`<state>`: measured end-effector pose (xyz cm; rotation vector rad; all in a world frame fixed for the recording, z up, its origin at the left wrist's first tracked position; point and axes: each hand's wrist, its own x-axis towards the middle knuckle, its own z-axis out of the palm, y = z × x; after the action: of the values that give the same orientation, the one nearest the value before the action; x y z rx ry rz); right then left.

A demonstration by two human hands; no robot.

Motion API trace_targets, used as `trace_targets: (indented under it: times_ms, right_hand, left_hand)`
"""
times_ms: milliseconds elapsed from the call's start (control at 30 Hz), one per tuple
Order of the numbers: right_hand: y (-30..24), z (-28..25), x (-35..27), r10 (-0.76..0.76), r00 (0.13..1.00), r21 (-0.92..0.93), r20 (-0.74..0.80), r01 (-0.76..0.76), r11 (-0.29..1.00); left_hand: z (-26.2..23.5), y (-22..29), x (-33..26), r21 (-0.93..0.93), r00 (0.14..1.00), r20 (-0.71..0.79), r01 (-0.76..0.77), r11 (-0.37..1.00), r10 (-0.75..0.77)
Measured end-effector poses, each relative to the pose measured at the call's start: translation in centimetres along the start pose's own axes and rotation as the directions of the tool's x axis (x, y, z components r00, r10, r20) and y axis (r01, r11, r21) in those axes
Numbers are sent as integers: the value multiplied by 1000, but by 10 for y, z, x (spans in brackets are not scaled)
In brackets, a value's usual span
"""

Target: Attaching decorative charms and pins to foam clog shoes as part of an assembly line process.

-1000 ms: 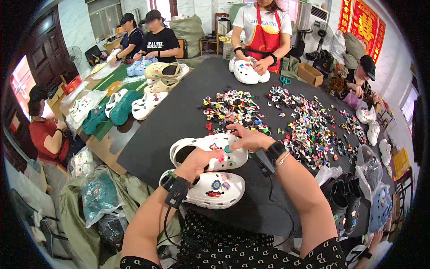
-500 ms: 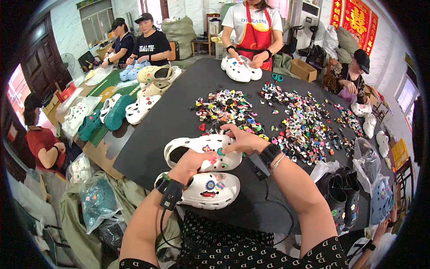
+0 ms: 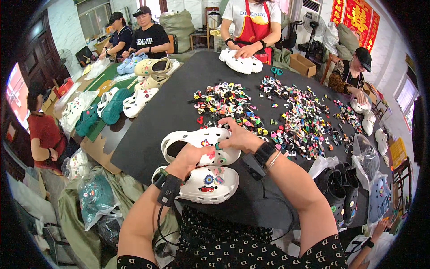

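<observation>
Two white clogs with shoe charms lie side by side on the black table in front of me. My left hand reaches over the nearer clog and is closed on the farther clog, fingertips by a pink charm. My right hand grips the same clog at its toe end, the thumb at a green charm and the index finger over the far side. The nearer clog carries a blue round charm and a red charm.
Loose charms lie in heaps beyond my hands. Black boots and a clear plastic bag are at the right. Other clogs stand at the far left. Across the table a co-worker handles white clogs; more people work around.
My right thumb has shifted slightly left at the green charm. My left hand keeps its hold on the clog. The co-worker across the table has tilted the white clogs.
</observation>
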<state>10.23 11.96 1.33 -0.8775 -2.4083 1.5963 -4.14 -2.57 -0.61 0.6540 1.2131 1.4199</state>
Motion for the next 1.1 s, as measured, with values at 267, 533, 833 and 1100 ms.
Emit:
trace_targets:
  times_ms: [267,533,833,1100]
  right_hand:
    - [18,3,6,-39,999,103,-25,41,994]
    - [10,-9,-1,109,993,95,41,-112,989]
    - [26,18,4,133,991,-39,-6,-133,990]
    - [36,11,-12,-236,968,-344,-85,194,919]
  left_hand:
    - [0,3,4,65,999,-37,32,997,-29]
    - [-14,34,-7,3,966,-75,249,968,-248]
    - [-24,43,-34,895,987,-72,1,446,141]
    - [-62,72,-89,832,913,378,-264,-487,151]
